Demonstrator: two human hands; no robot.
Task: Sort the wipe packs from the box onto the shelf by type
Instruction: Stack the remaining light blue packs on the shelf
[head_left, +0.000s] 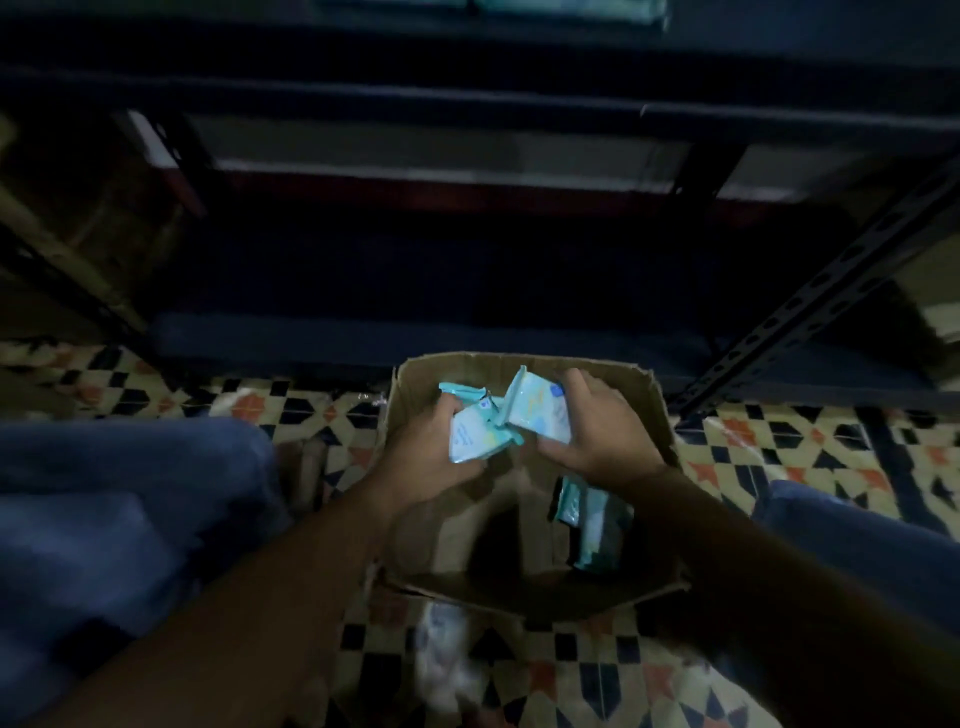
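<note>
An open cardboard box stands on the tiled floor in front of me. Over its far half my left hand grips a light blue-and-white wipe pack, with another teal pack edge showing behind it. My right hand grips a second pale blue wipe pack, held upright beside the first. More teal packs lie inside the box under my right wrist. The dark metal shelf runs across the top of the view, with teal packs barely visible on an upper level.
My blue-clad knees sit left and right of the box. A slotted shelf upright slants down at the right. A crumpled white wrapper lies on the patterned tiles before the box. The scene is dim.
</note>
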